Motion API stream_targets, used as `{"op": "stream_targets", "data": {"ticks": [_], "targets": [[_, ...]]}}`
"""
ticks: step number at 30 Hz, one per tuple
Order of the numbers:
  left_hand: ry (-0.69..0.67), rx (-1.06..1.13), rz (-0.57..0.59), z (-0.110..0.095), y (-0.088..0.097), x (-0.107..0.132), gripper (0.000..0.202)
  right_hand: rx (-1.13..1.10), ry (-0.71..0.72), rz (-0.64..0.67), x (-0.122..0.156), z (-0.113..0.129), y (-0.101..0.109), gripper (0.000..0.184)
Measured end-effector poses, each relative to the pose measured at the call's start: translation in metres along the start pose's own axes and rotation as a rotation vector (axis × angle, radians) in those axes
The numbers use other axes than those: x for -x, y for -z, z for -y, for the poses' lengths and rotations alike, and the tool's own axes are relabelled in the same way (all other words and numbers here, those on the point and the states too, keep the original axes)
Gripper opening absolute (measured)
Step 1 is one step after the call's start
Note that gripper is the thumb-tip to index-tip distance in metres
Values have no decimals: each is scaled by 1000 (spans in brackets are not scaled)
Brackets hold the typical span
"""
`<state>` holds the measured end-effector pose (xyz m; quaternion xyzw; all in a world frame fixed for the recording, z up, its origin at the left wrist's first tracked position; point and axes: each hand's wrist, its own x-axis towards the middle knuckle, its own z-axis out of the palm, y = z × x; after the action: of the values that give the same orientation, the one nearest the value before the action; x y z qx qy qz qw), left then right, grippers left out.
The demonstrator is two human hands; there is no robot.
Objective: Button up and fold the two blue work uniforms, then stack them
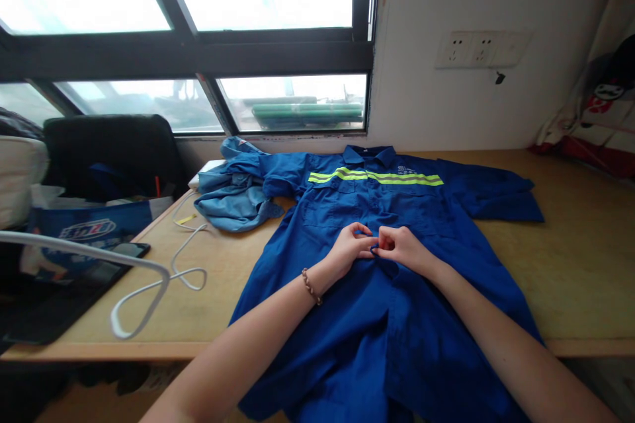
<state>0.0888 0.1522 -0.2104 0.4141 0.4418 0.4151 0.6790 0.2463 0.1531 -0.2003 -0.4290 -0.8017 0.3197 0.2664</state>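
A blue work jacket [327,208] with a yellow and silver reflective stripe across its chest lies face up, collar toward the wall. Its lower part hangs over the table's near edge. My left hand [350,248] pinches the cloth at the front opening, about mid-length. Right beside it, my right hand [401,250] is closed on the same edge, and a small fold of cloth lifts between the fingertips. Whether a button sits between the fingers is hidden. A braided bracelet [311,286] is around my left wrist.
Lighter blue crumpled cloth [238,195] lies left of the jacket on the wooden table [575,264]. A white cable [191,272] loops across the left side, near a dark flat device [94,291] and a blue bag [94,231]. A window and wall sockets [483,49] are behind.
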Motion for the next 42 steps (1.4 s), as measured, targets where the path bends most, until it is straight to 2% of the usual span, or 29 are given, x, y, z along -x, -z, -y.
{"op": "stream_targets", "data": {"ticks": [4, 10, 14, 21, 25, 29, 33, 38, 42], "targets": [[-19, -14, 31, 0, -1, 1, 29, 30, 5, -8, 0, -1, -1, 15], [-10, 33, 36, 4, 4, -3, 24, 78, 13, -15, 0, 0, -3, 13], [-12, 66, 54, 5, 7, -4, 31, 109, 28, -51, -1, 2, -2, 15], [-38, 83, -59, 2, 1, 1, 37, 140, 31, -29, 0, 1, 0, 24], [-54, 89, -65, 0, -2, 2, 37, 94, 32, -6, 0, -1, 1, 25], [-54, 96, -24, 0, -2, 2, 28, 112, 31, -82, -1, 1, 2, 27], [-9, 28, 111, -1, -1, 1, 24, 194, 20, -180, 1, 2, 2, 26], [34, 68, 173, -1, 2, 0, 25, 407, 133, -126, 5, 5, -1, 21], [56, 79, 206, -2, 4, -1, 28, 470, 223, -114, 7, 8, -2, 15]]}}
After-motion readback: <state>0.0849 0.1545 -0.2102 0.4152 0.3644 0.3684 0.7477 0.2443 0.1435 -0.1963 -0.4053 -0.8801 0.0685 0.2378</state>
